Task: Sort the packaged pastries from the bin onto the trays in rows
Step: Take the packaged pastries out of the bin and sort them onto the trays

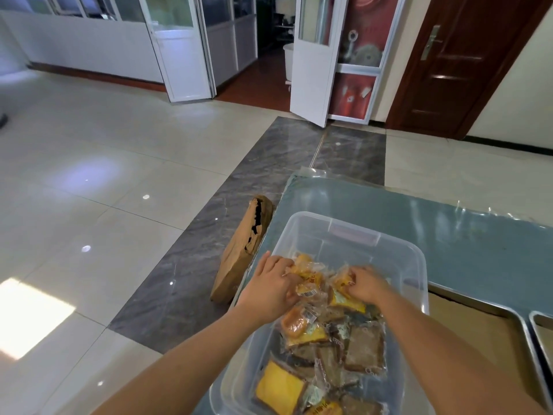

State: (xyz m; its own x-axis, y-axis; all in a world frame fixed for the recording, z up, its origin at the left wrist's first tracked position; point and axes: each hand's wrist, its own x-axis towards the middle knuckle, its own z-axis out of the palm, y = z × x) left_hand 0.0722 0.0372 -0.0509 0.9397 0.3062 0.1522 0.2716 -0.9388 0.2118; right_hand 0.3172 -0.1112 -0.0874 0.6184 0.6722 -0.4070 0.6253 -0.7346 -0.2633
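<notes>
A clear plastic bin point(338, 232) stands on the table and holds several wrapped pastries, yellow ones and brown ones point(363, 348). Both my hands are inside the bin at its far half. My left hand point(273, 284) grips a yellow wrapped pastry point(308, 272) near the bin's left wall. My right hand point(366, 284) pinches another yellow packet point(341, 280) beside it. Two metal trays show only their corners point(520, 327) at the right edge.
The bin sits on a table with a blue-green plastic-covered top point(449, 223). A brown cardboard piece point(242, 253) leans against the table's left side on the tiled floor. Open white doors and a dark wooden door stand far behind.
</notes>
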